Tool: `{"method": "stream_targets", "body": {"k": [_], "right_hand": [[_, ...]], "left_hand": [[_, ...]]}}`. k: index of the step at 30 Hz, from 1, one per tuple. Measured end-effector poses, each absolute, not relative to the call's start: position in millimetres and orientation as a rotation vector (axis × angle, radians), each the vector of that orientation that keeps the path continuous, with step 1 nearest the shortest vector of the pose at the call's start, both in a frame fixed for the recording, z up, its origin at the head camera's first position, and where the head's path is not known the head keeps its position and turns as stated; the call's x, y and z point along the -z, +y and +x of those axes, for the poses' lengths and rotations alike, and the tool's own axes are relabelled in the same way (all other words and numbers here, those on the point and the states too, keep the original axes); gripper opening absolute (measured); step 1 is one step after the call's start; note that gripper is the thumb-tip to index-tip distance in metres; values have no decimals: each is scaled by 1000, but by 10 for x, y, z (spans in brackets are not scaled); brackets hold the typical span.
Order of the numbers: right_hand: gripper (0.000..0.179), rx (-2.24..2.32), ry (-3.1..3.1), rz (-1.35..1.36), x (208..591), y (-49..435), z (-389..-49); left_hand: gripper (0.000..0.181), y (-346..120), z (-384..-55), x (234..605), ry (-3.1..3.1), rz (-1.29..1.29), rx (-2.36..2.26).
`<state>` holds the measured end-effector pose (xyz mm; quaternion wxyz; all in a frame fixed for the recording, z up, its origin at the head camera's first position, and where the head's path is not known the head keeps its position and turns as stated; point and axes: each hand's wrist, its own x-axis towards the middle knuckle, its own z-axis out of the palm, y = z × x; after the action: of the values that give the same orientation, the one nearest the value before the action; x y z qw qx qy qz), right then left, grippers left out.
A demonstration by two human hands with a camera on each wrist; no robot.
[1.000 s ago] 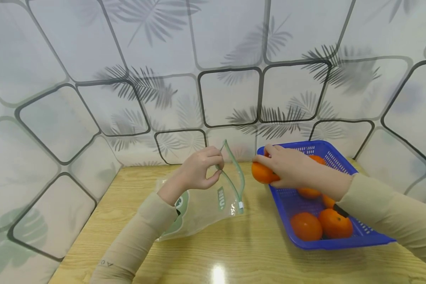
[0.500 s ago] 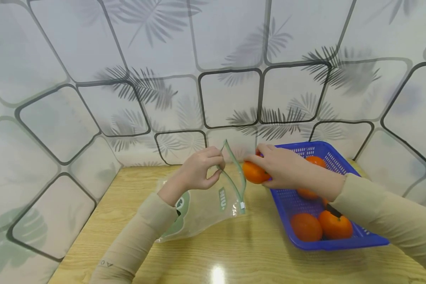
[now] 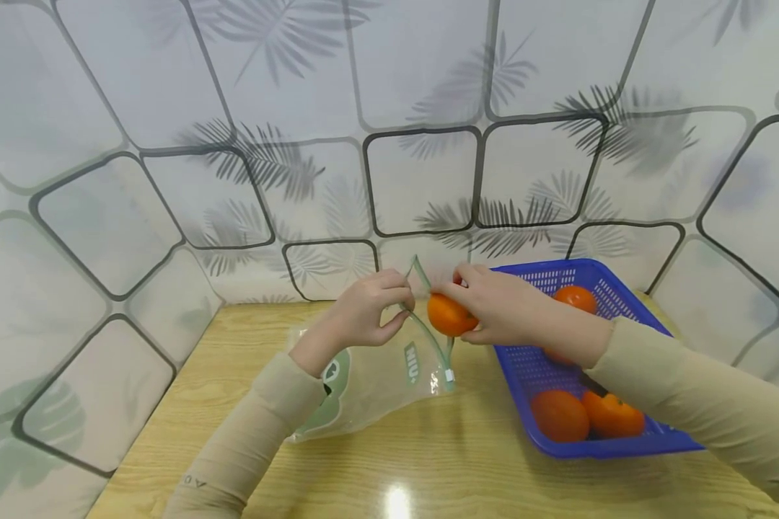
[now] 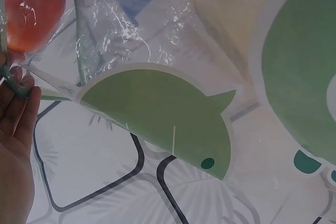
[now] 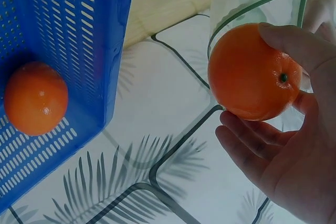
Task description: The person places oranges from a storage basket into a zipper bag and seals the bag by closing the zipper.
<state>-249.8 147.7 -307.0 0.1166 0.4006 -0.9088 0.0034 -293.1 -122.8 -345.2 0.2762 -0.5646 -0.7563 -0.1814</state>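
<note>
The fruit [image 3: 450, 315] was orange with a green stem [image 5: 283, 77], the see-through bag [image 3: 376, 393] printed and edged in green, the basket [image 3: 516, 400] blue, the worktop [image 3: 480, 468] yellowish wood-grain, the sleeves [image 3: 681, 386] beige, the whitish wall [image 3: 422, 180] leaf-patterned in black and grey.

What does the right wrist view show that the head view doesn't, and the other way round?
Only the right wrist view shows the green stem mark on the held orange.

Only the head view shows the NIU+ label on the bag, the left sleeve, the right sleeve, and the two oranges at the near end of the basket.

Both show the right hand gripping that orange, parts of the basket and the green-edged bag, the table and the patterned wall.
</note>
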Motion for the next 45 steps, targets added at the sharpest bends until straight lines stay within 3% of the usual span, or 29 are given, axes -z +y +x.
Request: {"method": "stream_targets", "body": {"k": [30,45], "right_hand": [[84,36,-2626,1241,3112,1371,-2551],[73,43,-2628,1225,3130,1398,-2548]], "left_hand": [[10,-1205,-2931,3377,-1983,-1523,506],[11,-1200,-2907,3364,-1928,-1498,452]]}}
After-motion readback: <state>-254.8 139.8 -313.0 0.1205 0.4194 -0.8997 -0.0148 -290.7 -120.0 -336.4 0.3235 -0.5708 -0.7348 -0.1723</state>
